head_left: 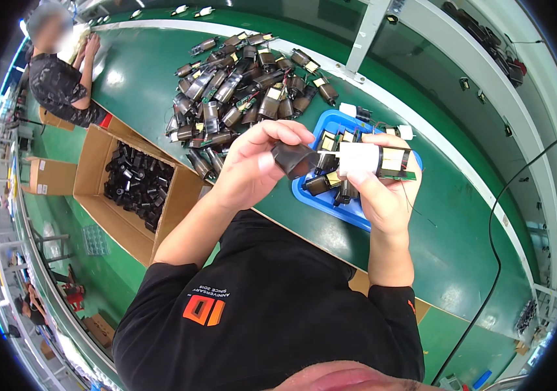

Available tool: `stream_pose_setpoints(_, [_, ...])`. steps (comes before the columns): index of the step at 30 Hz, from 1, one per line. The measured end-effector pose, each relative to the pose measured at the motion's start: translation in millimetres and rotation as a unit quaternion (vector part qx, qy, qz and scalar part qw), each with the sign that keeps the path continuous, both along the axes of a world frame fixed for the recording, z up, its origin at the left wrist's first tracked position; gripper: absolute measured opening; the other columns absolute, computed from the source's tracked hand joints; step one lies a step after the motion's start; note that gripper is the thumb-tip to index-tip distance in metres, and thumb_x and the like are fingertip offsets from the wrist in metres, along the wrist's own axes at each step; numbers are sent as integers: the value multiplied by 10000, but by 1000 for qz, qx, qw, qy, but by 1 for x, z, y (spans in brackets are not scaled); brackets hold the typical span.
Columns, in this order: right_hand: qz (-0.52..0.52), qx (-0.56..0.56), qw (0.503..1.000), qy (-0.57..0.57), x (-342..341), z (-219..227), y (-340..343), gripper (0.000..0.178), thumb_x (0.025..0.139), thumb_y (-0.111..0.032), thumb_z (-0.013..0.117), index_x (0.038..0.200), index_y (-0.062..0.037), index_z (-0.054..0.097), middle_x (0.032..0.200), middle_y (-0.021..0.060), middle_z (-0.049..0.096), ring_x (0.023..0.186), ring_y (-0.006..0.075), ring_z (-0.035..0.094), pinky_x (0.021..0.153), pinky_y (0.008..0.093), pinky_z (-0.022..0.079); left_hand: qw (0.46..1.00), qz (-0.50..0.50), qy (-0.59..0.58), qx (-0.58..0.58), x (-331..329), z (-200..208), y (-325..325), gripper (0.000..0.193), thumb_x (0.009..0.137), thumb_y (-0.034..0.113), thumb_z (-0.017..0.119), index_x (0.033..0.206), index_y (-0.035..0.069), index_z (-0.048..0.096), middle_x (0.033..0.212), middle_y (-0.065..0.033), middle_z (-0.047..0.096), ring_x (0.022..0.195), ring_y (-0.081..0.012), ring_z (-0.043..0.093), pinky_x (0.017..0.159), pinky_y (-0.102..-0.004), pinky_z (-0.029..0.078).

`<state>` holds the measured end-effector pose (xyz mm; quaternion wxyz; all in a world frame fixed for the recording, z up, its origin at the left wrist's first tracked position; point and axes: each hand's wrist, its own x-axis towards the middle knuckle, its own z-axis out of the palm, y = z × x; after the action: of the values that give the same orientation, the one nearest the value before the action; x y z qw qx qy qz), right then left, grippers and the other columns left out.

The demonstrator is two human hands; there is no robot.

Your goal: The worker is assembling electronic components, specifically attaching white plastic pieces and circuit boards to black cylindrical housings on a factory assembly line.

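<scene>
Between the thumb and fingers of my left hand (252, 159) is a dark translucent plastic cover (293, 160). My right hand (386, 195) grips a white cylindrical part with a small green circuit board (359, 158), a cream label and a thin wire trailing from it. The cover's right end faces the narrow dark tip of the white part; whether they touch is hard to tell. Below both hands lies a blue tray (355, 219) holding several dark cylindrical units with cream labels. Two white-ended units lie on the table just beyond the tray.
A large pile of dark cylindrical units (242, 91) covers the green table (448, 225) ahead. At left stands an open cardboard box (99, 150) full of black parts. A black cable (497, 241) curves along the right. Another person (60, 78) works at the far left.
</scene>
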<state>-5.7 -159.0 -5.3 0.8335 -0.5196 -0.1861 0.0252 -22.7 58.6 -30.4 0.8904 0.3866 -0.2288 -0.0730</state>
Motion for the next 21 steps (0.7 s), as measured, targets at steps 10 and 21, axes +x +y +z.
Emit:
stream_pose_setpoints(10, [-29, -140, 990, -7, 4, 6, -6, 368, 752, 0, 758, 1087, 26, 608, 970, 121, 676, 859, 163, 674, 760, 293, 558, 959, 152, -133, 200, 1, 3, -10, 443, 809, -146, 613, 1229, -22, 543, 1293, -214, 542, 1233, -265, 521, 1013, -377, 447])
stream_pose_setpoints(21, [-9, -91, 996, 22, 14, -9, 2, 332, 771, 27, 729, 1082, 31, 611, 925, 107, 679, 819, 145, 668, 730, 281, 550, 942, 145, -126, 276, 9, 1, -7, 414, 838, -29, 680, 1243, -6, 593, 1214, -140, 618, 1073, -199, 627, 899, -332, 543])
